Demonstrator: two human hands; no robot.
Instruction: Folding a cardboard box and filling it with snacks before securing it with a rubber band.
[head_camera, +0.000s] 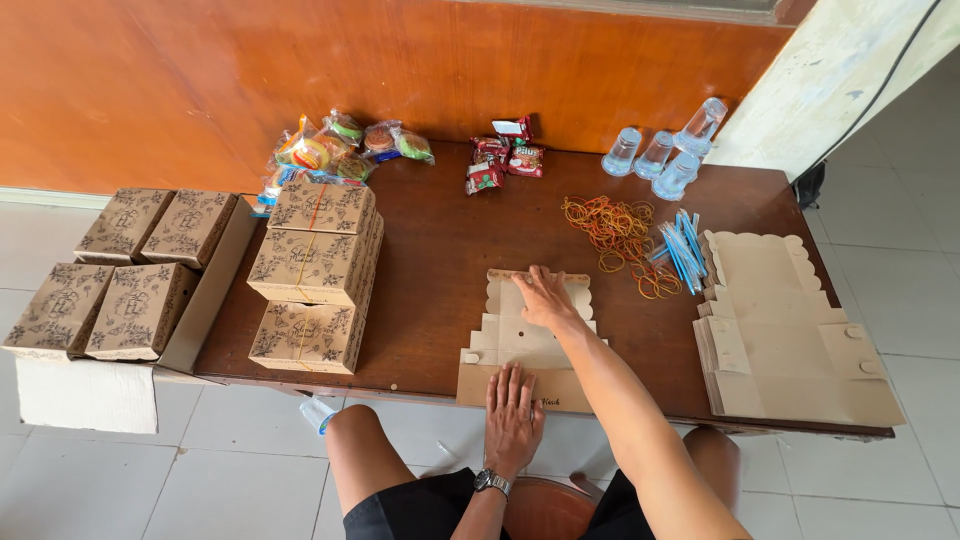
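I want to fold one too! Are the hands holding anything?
Nothing is gripped. Both hands press flat on the unfolded cardboard box: left hand near its front edge, right hand near its back flaps.

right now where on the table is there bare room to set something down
Bare wood lies between the finished boxes and the flat box blank under both hands, and behind the blank up to the red snack packets. The right side is crowded: rubber bands, blue straws, stacked blanks.

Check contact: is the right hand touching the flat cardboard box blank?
Touching. The head view shows the right hand lying palm-down on the flat cardboard box blank.
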